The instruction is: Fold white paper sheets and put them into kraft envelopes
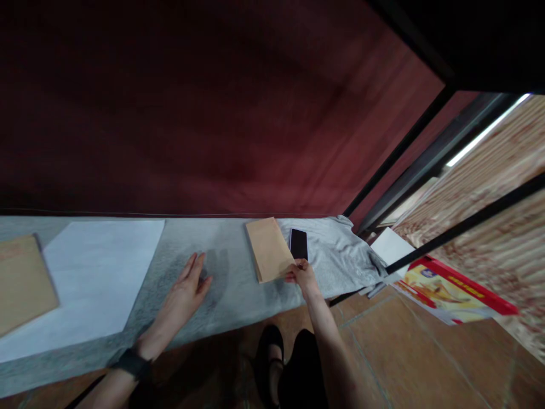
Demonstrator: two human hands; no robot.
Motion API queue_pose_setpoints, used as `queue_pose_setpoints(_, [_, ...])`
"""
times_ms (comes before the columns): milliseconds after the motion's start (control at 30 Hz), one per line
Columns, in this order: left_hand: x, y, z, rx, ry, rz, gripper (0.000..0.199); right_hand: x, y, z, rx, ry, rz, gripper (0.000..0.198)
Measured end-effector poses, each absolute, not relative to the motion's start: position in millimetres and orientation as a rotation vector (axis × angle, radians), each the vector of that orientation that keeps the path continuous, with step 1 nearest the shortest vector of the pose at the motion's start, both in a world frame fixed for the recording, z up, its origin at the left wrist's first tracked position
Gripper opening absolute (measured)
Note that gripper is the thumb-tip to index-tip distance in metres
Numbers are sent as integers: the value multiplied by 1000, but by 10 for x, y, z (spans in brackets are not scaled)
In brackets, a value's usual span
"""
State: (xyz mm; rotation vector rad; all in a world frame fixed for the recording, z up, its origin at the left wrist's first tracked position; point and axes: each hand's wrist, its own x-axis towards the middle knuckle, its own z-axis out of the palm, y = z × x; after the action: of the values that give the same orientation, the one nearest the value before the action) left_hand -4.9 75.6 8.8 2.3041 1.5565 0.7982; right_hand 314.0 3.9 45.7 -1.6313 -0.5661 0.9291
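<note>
The step seems to be handling the brown notebook [269,250]: the right hand [303,274] pinches its near corner, while the left hand [191,287], loosely spread, holds nothing. Shifting it likely calls for care beside the phone [298,243].

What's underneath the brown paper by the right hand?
Grey cloth shows around the brown paper, with a smartphone by its right edge. Whatever lies directly beneath is covered, so I can't tell.
</note>
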Motion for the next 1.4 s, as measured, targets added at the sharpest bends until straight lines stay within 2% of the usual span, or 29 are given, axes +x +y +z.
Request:
queue_pose_setpoints(400, [62, 673, 49, 2434, 1514, 657, 58, 3235, -56, 388, -1696, -554, 909, 14])
queue_pose_setpoints(767, [82, 657, 24, 2538, 1484, 581, 56, 3210, -21, 313, -1886, -658, 864, 19])
queue_pose_setpoints(1133, [87, 557, 22, 2557, 1456, 516, 50, 3267, -184, 447, -2102, -925, 566, 25])
queue_pose_setpoints(1267, [69, 526, 151, 2539, 1504, 497, 50, 3136, -162, 528, -1995, -1111, 348, 30])
queue_pose_setpoints(1400, [-176, 618, 338, 2410, 1894, 520, 59, 2737, -58, 509, -1743, -1364, 485, 31])
